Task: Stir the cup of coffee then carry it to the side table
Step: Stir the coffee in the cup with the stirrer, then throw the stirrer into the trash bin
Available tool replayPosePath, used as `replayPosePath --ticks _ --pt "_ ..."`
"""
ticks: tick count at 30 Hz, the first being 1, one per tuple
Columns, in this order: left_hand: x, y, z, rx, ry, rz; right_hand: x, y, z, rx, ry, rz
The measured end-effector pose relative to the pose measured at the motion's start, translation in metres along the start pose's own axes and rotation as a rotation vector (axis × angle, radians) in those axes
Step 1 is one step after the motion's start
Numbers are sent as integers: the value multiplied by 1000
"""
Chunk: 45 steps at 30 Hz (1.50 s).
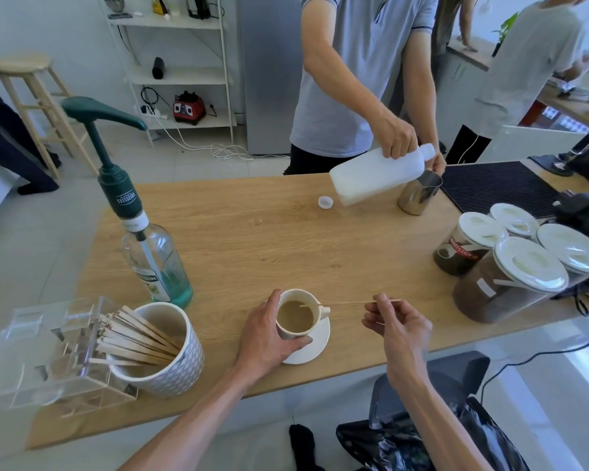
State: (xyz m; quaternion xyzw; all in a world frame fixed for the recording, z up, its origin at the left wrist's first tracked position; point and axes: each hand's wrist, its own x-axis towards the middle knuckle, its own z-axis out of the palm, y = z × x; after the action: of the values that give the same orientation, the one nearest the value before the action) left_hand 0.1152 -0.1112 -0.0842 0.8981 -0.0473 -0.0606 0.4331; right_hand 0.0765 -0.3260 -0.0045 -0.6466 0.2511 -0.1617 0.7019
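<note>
The cup of coffee (298,316) sits on its saucer (315,348), the left hand (269,334) wrapped around it. Right of the cup, the right hand (397,326) pinches 1 stir stick (340,303), tip in the coffee. Stirring looks underway; carrying remains.

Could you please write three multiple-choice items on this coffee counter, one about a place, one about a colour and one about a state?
1. Where does the coffee cup stand?
A. on a white saucer
B. inside the patterned holder
C. on the black mat

2. What colour is the pump on the syrup bottle?
A. red
B. dark green
C. yellow

3. How is the stir stick held?
A. lying flat on the counter
B. stored with the others
C. pinched in the right hand, tip in the coffee

Answers: 1 A, the saucer's rim shows under the cup, which the left hand grips; 2 B, the pump head is dark green; 3 C, the fingers pinch its far end.
</note>
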Motion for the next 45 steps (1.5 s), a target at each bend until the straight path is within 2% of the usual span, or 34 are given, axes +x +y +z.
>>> replayPosePath --ticks 7,13,22,25,28,29,30,32,35,37,40,45 --pt "-1 2 -1 -1 9 5 -4 13 -9 -77 -30 16" --pt "1 0 0 23 2 8 -3 10 -26 -78 22 10" --pt "-1 9 -4 28 9 -59 -2 -11 -63 96 116 -9" --pt "-9 33 -8 49 136 33 -2 -16 -89 181 143 5" --pt "-21 66 11 101 366 304 -6 -13 -127 233 182 29" --pt "-23 78 23 109 394 380 -8 -10 -141 236 195 39" --pt "-24 89 36 110 370 427 -11 -5 -153 235 210 58" --pt "-26 106 67 137 207 448 -18 9 -179 240 246 112" --pt "-31 117 116 232 -69 381 -33 38 -223 231 325 216" --pt "-32 119 142 293 -172 350 -44 62 -252 203 405 295" --pt "-30 119 170 397 -247 321 -60 105 -290 136 525 428" --pt "-29 121 201 498 -237 315 -74 173 -326 3 640 655"
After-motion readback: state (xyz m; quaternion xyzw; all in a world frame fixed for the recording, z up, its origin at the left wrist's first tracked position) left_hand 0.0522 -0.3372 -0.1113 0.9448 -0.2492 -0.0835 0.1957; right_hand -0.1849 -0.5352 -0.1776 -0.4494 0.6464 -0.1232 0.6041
